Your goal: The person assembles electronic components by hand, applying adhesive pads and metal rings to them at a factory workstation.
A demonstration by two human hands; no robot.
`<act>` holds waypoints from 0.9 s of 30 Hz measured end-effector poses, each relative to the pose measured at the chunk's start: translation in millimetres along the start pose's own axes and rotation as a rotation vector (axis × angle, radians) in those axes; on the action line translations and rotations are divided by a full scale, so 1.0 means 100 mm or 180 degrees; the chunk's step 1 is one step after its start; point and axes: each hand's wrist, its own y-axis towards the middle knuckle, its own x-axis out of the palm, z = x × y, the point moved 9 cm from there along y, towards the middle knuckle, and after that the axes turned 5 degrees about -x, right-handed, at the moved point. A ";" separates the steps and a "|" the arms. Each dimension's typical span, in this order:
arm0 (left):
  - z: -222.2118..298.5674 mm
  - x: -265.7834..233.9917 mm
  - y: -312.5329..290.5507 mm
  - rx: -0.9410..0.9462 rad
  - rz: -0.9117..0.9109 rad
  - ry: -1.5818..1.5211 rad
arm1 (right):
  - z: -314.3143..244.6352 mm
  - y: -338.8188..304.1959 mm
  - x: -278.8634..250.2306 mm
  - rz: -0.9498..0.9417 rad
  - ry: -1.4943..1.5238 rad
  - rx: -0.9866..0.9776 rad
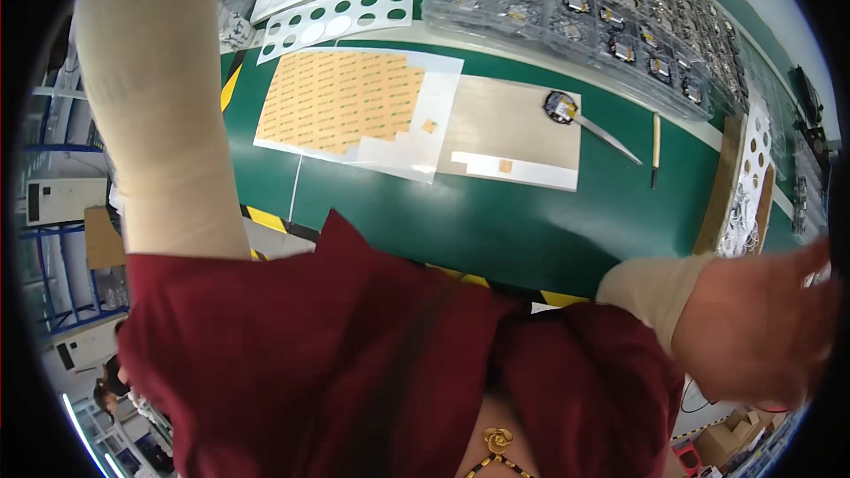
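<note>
Two beige-sleeved forearms reach out from a dark red garment over the green desk (469, 217). From where I stand, the left one runs up past the desk's left side and the left hand is out of sight, so I can't tell its grip. The right hand (757, 327) is at the far right, smeared by motion, fingers angled outward; whether they are apart or together on something, I can't tell.

Nearest it, along the desk's right edge, is a cardboard box (719, 186), its long axis running from the near side toward the far side, with a white perforated strip (759, 140) lengthwise in it.

On the beige board (496, 115), by its far right corner, sits a round circuit module (560, 107). A slim metal tool (611, 138) slants from it, over the board's right edge, toward the desk's near right. Just beyond, a yellow pen-like tool (656, 142) points its dark end at the near edge.

The sheet of orange adhesive squares (345, 102) lies lengthwise left to right, overlapping the board's left edge. Green surface stretches from the board's near edge to the striped tape (564, 299) at the desk's rim.
</note>
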 end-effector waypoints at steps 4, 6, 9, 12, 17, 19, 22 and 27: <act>0.28 -0.04 -0.90 0.0148 0.0069 -0.0578 | 0.27 -0.24 0.63 -0.0762 -0.0683 0.0756; 0.28 0.54 -1.51 -0.0669 -0.0380 -0.0961 | 0.79 -0.87 0.88 -0.1644 -0.0979 0.1416; 0.24 1.21 -2.16 -0.1197 -0.1005 -0.1044 | 1.30 -1.67 0.83 -0.2142 -0.1433 0.1809; 0.25 1.48 -2.20 -0.1291 -0.1137 -0.0880 | 1.52 -1.97 0.84 -0.2299 -0.1424 0.2305; 0.21 1.68 -2.19 -0.1163 -0.1467 -0.0839 | 1.38 -2.00 0.96 -0.1961 -0.1341 0.1999; 0.23 1.70 -2.19 -0.1062 -0.1513 -0.0873 | 1.33 -2.00 0.97 -0.1879 -0.1451 0.1844; 0.32 1.73 -2.15 -0.0756 -0.1559 -0.0863 | 1.30 -1.95 0.97 -0.1756 -0.1521 0.1685; 0.60 1.70 -1.89 -0.0446 -0.1502 -0.1238 | 1.37 -1.97 0.91 -0.1453 -0.1187 0.2088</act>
